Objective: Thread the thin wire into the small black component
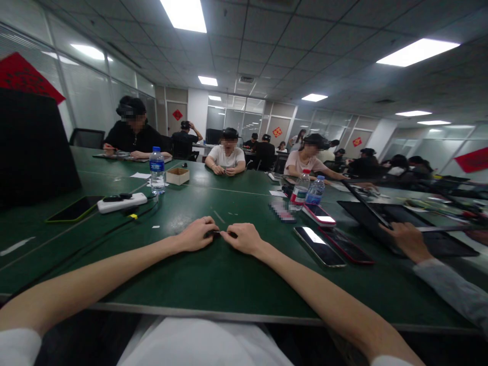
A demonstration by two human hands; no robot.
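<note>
**Thin piece (216,232) at the green table (213,284)**

Our left hand (195,234) pinches the thin piece, too small to identify, before us. Our right hand (244,238) curls at its end; whether it grips too, we cannot tell.

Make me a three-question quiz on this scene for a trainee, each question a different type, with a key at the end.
1. True or false: the wearer's left hand and right hand are gripping a laptop between them.

2. Which stands right beside the small open box?
A) A desk lamp
B) A water bottle
C) A teapot

3. Fill in the missing word: on the right, next to a blue-capped bottle, stands another bottle with a ____ cap.

Key:
1. False; their fingertips come close together at a small thin item, too small to identify.
2. B
3. red
</note>
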